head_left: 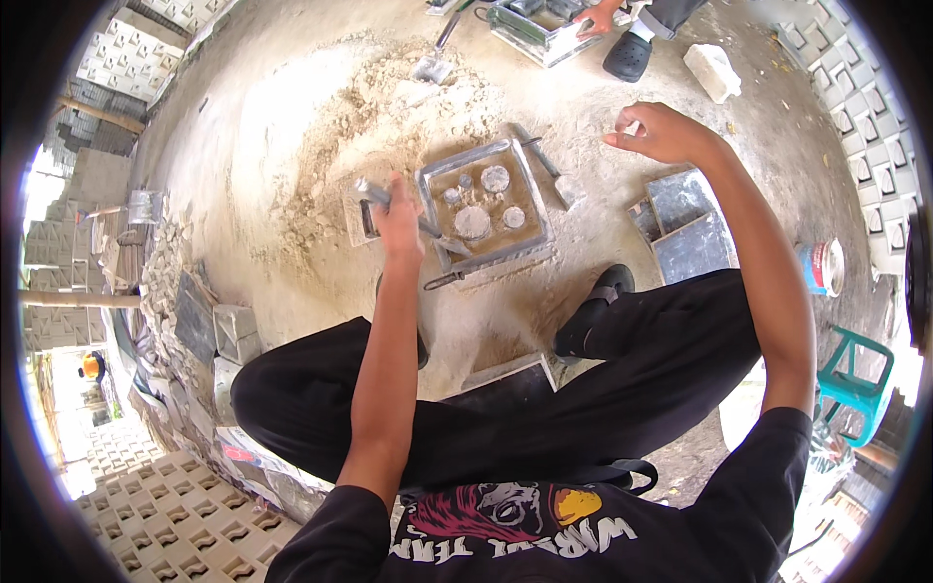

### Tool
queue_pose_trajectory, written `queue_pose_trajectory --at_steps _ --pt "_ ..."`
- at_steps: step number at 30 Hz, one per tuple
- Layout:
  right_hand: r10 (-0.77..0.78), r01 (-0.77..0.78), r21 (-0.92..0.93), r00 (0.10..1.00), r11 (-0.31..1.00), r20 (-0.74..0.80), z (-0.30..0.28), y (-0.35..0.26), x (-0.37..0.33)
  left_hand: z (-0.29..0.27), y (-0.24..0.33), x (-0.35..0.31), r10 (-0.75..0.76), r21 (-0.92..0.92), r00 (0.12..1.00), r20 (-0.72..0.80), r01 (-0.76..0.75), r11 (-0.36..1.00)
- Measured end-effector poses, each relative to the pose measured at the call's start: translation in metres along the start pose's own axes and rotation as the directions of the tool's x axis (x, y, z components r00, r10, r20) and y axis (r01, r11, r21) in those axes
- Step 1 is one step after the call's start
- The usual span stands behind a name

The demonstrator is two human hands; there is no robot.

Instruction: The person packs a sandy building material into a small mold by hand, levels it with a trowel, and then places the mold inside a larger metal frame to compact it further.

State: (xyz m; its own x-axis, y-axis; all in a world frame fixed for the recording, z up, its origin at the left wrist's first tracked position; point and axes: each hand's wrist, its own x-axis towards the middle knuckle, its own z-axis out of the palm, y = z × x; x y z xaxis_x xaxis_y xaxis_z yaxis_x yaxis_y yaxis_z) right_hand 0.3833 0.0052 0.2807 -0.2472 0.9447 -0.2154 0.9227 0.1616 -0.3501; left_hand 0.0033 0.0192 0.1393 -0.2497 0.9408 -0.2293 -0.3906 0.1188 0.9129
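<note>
On the ground before me sits a square grey metal mould frame [534,189] with several round grey pieces inside, a large disc [473,223] among them. My left hand [397,219] is closed around a long grey hand tool [373,191] at the frame's left side. The tool's other end slants toward the frame's near left corner, and its exact kind is unclear. To the right, my right hand [663,134] hovers above the ground with fingers loosely curled and a gap at the thumb; nothing shows in it. A trowel [564,188] lies along the frame's right edge.
Loose sand [360,117] spreads beyond the frame, with a small shovel [432,68] in it. Another person's hand [598,17] touches a second mould [544,49]. Dark slabs [692,248], a white bucket [824,267] and a green stool [855,384] stand right.
</note>
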Motion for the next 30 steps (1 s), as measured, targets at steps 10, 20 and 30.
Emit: queue_pose_trajectory --at_steps 10,20,30 --pt "-0.394 0.504 0.395 0.858 0.768 -0.329 0.164 -0.162 0.085 0.020 0.085 -0.009 0.037 0.756 0.904 0.426 -0.378 0.535" --pt "0.417 0.090 0.896 0.861 0.436 -0.289 0.198 -0.211 0.089 -0.041 0.021 0.045 0.011 0.455 1.000 0.016 -0.017 0.890" --pt "0.309 0.214 0.943 0.906 0.254 -0.289 0.215 -0.205 0.064 -0.119 -0.149 -0.004 -0.350 0.675 0.936 -0.034 0.280 0.683"
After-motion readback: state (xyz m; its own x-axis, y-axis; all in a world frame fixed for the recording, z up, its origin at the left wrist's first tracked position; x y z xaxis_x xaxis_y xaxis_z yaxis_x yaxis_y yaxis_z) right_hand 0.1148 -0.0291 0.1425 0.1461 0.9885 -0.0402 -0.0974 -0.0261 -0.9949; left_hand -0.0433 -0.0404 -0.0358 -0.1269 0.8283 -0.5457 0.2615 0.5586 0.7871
